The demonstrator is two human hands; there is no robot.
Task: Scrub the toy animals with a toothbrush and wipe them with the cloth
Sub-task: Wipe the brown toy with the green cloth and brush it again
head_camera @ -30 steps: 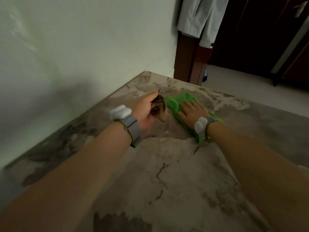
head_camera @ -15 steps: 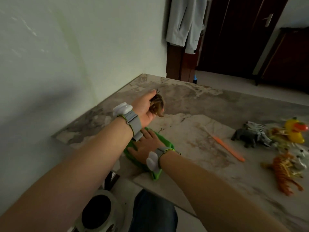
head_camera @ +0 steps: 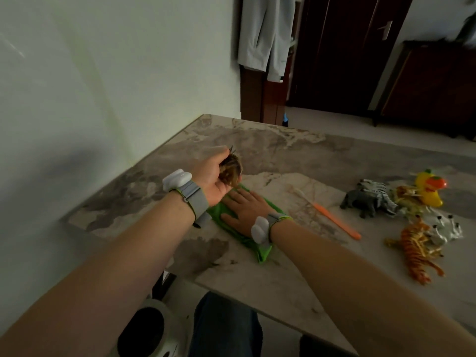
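Observation:
My left hand (head_camera: 211,176) grips a brown striped toy animal (head_camera: 231,170) and holds it up above the marble table (head_camera: 296,155). Just below it lies a green cloth (head_camera: 244,239), and my right hand (head_camera: 244,207) rests flat on the cloth with straight fingers. An orange toothbrush (head_camera: 334,220) with a white head lies on the table to the right of the cloth. Further right stand several toy animals: a grey rhino (head_camera: 365,202), a zebra (head_camera: 378,188), a yellow duck (head_camera: 430,188) and an orange tiger (head_camera: 417,251).
A white wall (head_camera: 103,86) runs along the table's left side. A white bin with a dark opening (head_camera: 152,328) stands on the floor under the near table edge, beside my knee. Grey clothing (head_camera: 265,34) hangs by a dark wooden door at the back.
The view has swung right and down, bringing the toothbrush and toy group into sight. My right hand stays flat on the cloth, my left hand keeps holding the brown toy.

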